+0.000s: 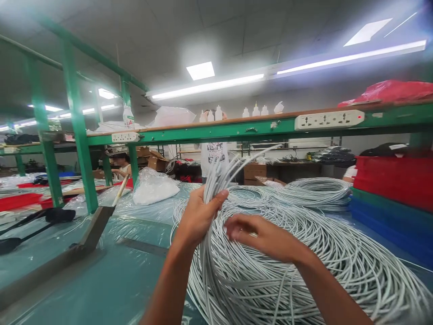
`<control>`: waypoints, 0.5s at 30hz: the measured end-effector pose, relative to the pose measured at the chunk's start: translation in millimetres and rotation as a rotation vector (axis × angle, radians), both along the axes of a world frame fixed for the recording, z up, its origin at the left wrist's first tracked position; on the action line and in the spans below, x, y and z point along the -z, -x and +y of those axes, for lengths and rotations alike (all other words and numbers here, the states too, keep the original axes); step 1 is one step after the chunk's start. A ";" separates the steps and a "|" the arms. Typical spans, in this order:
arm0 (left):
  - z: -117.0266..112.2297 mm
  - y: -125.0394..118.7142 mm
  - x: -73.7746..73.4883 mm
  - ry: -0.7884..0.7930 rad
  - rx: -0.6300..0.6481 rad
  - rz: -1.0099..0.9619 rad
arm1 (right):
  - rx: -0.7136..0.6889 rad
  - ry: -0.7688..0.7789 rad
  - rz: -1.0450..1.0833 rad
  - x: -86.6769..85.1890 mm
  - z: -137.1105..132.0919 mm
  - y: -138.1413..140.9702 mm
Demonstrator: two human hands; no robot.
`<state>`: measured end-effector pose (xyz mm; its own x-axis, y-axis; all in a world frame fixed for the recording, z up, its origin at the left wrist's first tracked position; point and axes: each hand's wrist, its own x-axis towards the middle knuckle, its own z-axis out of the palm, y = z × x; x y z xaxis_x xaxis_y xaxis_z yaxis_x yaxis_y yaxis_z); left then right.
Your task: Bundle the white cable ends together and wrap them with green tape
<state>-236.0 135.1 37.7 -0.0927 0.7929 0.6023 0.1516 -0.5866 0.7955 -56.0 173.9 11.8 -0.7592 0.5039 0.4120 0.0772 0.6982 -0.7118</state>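
Left hand (199, 212) is gripping one gathered bundle of thin grey-white cables (214, 184), ends fanning upward; right hand (260, 232) is hovering just right, fingers half-curled, apparently empty. Large coiled grey-white cable pile (341, 246), near right, is lying seemingly ungathered.

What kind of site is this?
Probably a factory workshop or assembly floor. What shows it: a large heap of coiled grey cable on the worktable, plus a green-framed overhead shelf with power strips along its front edge.
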 end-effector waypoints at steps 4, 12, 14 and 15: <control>-7.7 -10.3 -1.4 0.018 0.062 0.162 | 0.107 0.170 0.739 -12.3 5.2 -7.6; -18.0 -16.0 -8.8 -0.002 0.080 0.350 | 0.203 0.166 0.933 -17.3 -3.8 -9.0; -19.5 -16.6 -9.6 -0.008 0.048 0.381 | 0.186 0.169 0.897 -16.0 -3.6 -8.1; -20.2 -17.5 -9.8 -0.012 0.036 0.388 | 0.177 0.162 0.868 -15.3 -3.4 -7.6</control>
